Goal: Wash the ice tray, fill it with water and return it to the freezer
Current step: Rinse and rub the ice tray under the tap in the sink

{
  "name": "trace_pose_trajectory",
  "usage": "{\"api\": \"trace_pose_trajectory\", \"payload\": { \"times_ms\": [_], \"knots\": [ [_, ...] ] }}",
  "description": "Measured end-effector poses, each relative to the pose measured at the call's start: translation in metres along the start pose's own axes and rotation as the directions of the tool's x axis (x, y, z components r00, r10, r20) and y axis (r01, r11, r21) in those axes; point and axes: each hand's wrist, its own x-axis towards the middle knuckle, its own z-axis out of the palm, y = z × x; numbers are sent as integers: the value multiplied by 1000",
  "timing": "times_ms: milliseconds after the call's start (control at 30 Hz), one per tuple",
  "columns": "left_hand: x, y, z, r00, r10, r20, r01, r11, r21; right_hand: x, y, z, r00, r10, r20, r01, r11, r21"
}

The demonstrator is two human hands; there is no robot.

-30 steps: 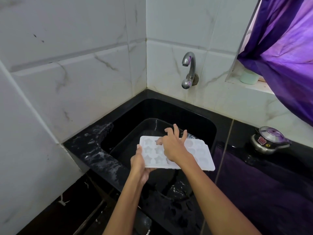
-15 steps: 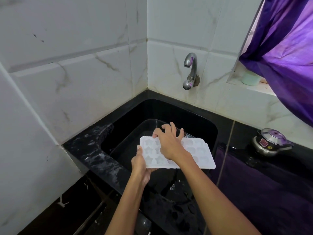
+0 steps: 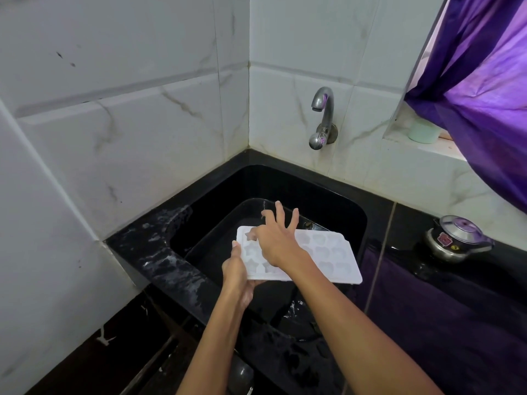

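A white ice tray [image 3: 328, 255] with star and round moulds is held level over the black sink [image 3: 336, 201]. My left hand [image 3: 236, 269] grips its near left corner, thumb on the rim and fingers underneath. My right hand [image 3: 273, 238] lies across the tray's left half, its thumb and forefinger rubbing in a star mould at the far left corner while the other fingers spread out above the tray. The metal tap [image 3: 322, 118] on the tiled wall behind the sink shows no running water.
A black counter [image 3: 159, 258], wet in patches, runs around the sink. A small steel pressure cooker [image 3: 456, 238] stands on the counter at the right. A purple curtain [image 3: 484, 81] hangs over a window ledge holding a pale green cup [image 3: 423, 132].
My right hand has slid along the tray toward its far left corner, and its fingers have spread wider. The left hand keeps its grip on the tray.
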Motion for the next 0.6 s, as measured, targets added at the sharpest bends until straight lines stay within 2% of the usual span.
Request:
{"api": "trace_pose_trajectory", "payload": {
  "times_ms": [600],
  "knots": [
    [1,-1,4,1000,10,14,-10,1000,-26,3,1,7,999,-6,-43,8,1000,25]
  ]
}}
